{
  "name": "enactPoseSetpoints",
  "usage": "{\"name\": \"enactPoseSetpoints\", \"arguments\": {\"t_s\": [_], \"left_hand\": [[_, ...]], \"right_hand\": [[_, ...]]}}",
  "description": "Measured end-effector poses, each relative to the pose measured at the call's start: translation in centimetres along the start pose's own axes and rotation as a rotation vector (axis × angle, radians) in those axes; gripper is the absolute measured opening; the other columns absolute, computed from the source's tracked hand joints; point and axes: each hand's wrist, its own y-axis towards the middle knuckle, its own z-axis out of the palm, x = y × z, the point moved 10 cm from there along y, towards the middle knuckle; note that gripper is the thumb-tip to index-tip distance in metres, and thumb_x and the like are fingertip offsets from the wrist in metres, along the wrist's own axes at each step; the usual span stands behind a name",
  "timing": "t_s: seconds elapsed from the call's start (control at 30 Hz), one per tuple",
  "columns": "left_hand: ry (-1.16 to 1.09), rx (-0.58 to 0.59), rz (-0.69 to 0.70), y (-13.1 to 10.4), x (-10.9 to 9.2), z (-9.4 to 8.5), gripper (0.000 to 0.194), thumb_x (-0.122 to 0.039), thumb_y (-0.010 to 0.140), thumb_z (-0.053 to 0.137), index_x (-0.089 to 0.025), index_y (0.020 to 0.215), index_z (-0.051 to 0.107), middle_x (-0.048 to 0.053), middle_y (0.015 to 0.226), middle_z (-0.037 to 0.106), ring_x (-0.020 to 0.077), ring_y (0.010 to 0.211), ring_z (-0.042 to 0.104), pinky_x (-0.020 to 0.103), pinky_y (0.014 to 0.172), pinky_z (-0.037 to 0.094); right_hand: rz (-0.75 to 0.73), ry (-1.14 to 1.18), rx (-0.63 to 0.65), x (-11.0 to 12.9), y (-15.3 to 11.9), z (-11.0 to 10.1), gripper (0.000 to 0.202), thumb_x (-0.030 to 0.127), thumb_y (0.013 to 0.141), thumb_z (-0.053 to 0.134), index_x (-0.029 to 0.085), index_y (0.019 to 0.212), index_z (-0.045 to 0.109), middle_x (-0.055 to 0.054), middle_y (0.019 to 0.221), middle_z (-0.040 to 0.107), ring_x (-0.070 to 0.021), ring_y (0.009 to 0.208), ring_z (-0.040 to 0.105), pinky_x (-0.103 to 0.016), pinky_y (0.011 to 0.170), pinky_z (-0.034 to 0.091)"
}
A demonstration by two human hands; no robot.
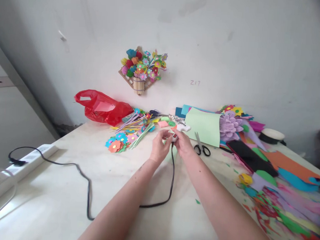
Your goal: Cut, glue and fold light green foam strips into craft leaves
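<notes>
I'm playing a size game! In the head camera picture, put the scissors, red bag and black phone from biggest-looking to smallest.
1. Red bag
2. Black phone
3. Scissors

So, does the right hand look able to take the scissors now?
Probably yes: the scissors lie close beside the right hand, with nothing on top, though it may first have to release the small white device.

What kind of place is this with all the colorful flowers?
Probably a craft workspace: there are foam-sheet flowers, scissors and a heap of colorful scraps on the table.
</notes>
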Motion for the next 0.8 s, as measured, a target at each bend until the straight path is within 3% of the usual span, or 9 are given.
{"name": "enactPoseSetpoints", "arguments": {"t_s": [0.1, 0.23, 0.33, 0.5, 0.67, 0.8], "left_hand": [[0.228, 0.012, -0.036, 0.5, 1.6, -0.6, 0.021, -0.026, 0.08, 0.042, -0.016, 0.092, 0.056, 0.007, 0.09, 0.061, 0.0153, 0.084, 0.055, 0.029, 0.078, 0.042], [0.655, 0.134, -0.229, 0.2, 5.9, -0.5, 0.023, -0.029, 0.074, 0.05, -0.017, 0.088, 0.063, 0.011, 0.092, 0.062, 0.0251, 0.093, 0.051, 0.038, 0.079, 0.038], [0.761, 0.234, -0.282, -0.3, 7.7, 0.2, 0.026, -0.031, 0.076, 0.046, -0.02, 0.089, 0.064, 0.009, 0.092, 0.063, 0.0226, 0.091, 0.052, 0.035, 0.078, 0.036], [0.773, 0.324, -0.253, -0.4, 7.6, 1.3, 0.03, -0.04, 0.077, 0.044, -0.022, 0.092, 0.063, 0.005, 0.093, 0.064, 0.0191, 0.091, 0.053, 0.032, 0.08, 0.034], [0.785, 0.394, -0.208, -0.5, 6.8, 2.0, 0.024, -0.022, 0.076, 0.044, -0.022, 0.09, 0.064, 0.005, 0.096, 0.064, 0.017, 0.093, 0.053, 0.029, 0.08, 0.034], [0.74, 0.42, -0.189, -0.4, 6.6, 1.9, 0.027, -0.021, 0.075, 0.044, -0.022, 0.091, 0.065, 0.004, 0.094, 0.064, 0.0168, 0.09, 0.055, 0.029, 0.08, 0.034]], "right_hand": [[0.029, 0.019, -0.055, 0.1, 0.4, -2.4, 0.022, 0.024, 0.061, 0.06, 0.015, 0.079, 0.052, -0.001, 0.053, 0.06, -0.015, 0.05, 0.058, -0.024, 0.045, 0.046], [0.074, -0.036, -0.127, -0.1, 0.5, -4.4, 0.018, 0.017, 0.059, 0.057, 0.015, 0.076, 0.051, 0.001, 0.05, 0.06, -0.0119, 0.041, 0.054, -0.02, 0.036, 0.041], [0.104, -0.113, -0.135, -0.4, 0.5, -4.8, 0.017, 0.019, 0.06, 0.058, 0.014, 0.075, 0.053, 0.0, 0.047, 0.059, -0.0088, 0.034, 0.046, -0.017, 0.028, 0.03], [0.128, -0.233, -0.122, -1.0, 0.6, -4.8, 0.017, 0.024, 0.061, 0.063, 0.013, 0.07, 0.053, 0.0, 0.042, 0.056, -0.0083, 0.031, 0.045, -0.016, 0.025, 0.024], [0.16, -0.276, -0.142, -1.1, 0.3, -4.8, 0.015, 0.02, 0.064, 0.061, 0.014, 0.075, 0.053, 0.001, 0.044, 0.056, -0.009, 0.033, 0.048, -0.016, 0.028, 0.03], [0.192, -0.342, -0.2, -0.6, 0.1, -5.4, 0.012, 0.02, 0.066, 0.059, 0.014, 0.075, 0.052, -0.001, 0.047, 0.058, -0.0097, 0.032, 0.048, -0.017, 0.027, 0.031]]}}
